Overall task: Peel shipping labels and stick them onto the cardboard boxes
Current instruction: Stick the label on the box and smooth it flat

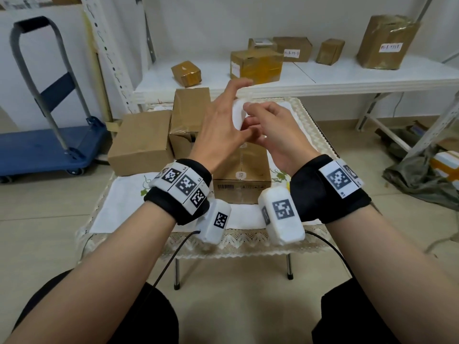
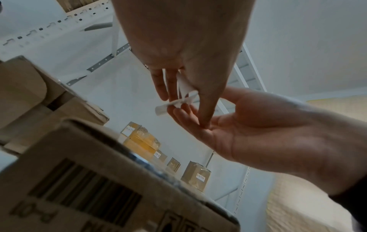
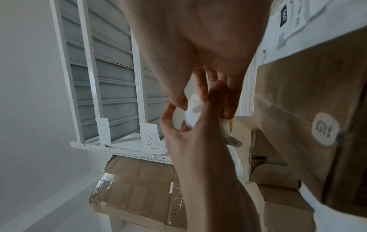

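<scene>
Both hands (image 1: pixel 244 125) pinch a label (image 1: pixel 237 114) above boxes (image 1: pixel 242 167).

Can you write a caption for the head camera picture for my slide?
Both hands, left hand and right hand, pinch a white label above cardboard boxes on a small table.

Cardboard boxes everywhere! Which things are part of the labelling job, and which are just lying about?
Job:
- small white paper label, pinched by left hand and right hand
- brown cardboard boxes on table

Lying about:
- blue platform trolley
- white metal shelf
</scene>
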The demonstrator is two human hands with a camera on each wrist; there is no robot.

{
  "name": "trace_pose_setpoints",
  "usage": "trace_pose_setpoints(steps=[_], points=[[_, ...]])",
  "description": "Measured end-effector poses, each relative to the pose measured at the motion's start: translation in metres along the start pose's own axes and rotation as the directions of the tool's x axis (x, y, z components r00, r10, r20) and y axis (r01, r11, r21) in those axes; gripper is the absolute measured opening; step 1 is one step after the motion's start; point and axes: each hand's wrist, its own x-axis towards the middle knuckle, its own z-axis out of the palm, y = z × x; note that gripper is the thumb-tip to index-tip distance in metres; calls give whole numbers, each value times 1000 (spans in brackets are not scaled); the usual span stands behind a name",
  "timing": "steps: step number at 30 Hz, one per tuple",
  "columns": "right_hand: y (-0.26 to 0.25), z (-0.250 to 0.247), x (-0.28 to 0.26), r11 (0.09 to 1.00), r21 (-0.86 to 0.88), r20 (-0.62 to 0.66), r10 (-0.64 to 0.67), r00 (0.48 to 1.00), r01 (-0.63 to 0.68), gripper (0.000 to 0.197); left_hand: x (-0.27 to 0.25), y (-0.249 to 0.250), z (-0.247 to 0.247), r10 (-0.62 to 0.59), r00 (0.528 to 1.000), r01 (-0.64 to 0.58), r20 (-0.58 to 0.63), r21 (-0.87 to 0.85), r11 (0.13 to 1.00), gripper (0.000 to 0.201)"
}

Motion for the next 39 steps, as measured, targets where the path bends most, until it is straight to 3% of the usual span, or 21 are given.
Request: trace_pose_setpoints(steps=[4, 9, 13, 22, 25, 28, 34, 39], points=[[3, -1, 1, 996, 68, 33, 55, 998, -57, 30, -6, 2, -2, 8, 1000, -8, 9, -19, 1000, 79], [9, -5, 3, 981, 163, 3, 107, 994, -106, 35, -15, 7, -1, 25, 999, -25, 37, -14, 1000, 64], [7, -9, 4, 969, 213, 8, 129, 992, -128, 52, -18, 9, -2, 21, 999, -21, 36, -2, 1000, 51], [5, -16, 4, 974, 180, 45, 131, 990, -137, 31, -25, 25, -6, -26, 998, 31, 49, -98, 995, 45], [5, -18, 5, 979, 145, 31, 144, 989, -147, 16, -24, 24, -7, -96, 993, 109, 71, -218, 970, 28], [7, -20, 8, 977, 139, -5, 164, 987, -161, 13, -21, 22, -11, -126, 987, 153, 101, -334, 930, 10], [6, -22, 10, 965, 203, 19, 164, 986, -164, 21, -18, 14, -16, -187, 962, 252, 198, -384, 888, 5], [7, -21, 12, 959, 238, -12, 164, 986, -157, 25, -17, 7, -16, -242, 952, 290, 186, -303, 908, 35]])
